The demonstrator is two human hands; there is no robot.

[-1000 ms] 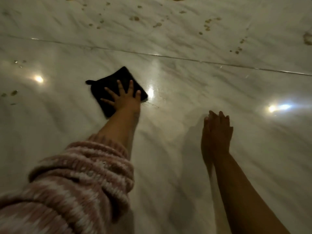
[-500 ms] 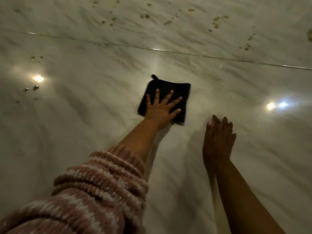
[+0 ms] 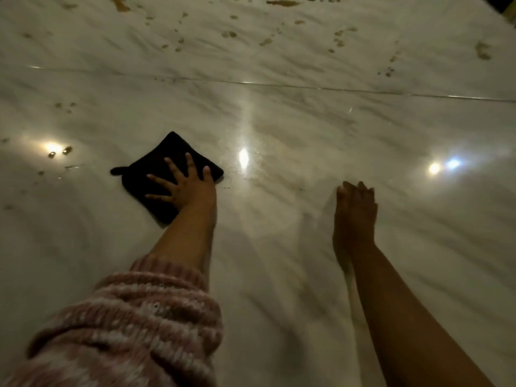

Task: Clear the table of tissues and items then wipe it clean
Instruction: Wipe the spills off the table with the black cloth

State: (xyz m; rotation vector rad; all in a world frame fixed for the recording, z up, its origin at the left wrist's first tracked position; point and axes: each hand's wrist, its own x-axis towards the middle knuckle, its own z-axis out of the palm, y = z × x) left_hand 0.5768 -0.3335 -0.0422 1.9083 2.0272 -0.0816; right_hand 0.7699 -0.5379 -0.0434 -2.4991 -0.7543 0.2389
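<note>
A black square cloth point(image 3: 145, 174) lies flat on the white marble table point(image 3: 279, 247), left of centre. My left hand point(image 3: 185, 185) presses on it with fingers spread and straight. My right hand point(image 3: 354, 210) rests flat on the bare marble to the right, fingers together and straight, holding nothing. A pink knitted sleeve covers my left forearm.
Brown stains and crumbs point(image 3: 231, 33) dot the far half of the table beyond a thin seam point(image 3: 307, 86). A few droplets point(image 3: 60, 152) sit at the left, near a light reflection. The table's far right corner point(image 3: 502, 7) shows at the top edge.
My left hand slid the cloth from left to the middle and then back to the left. The right hand stayed in place on the marble.
</note>
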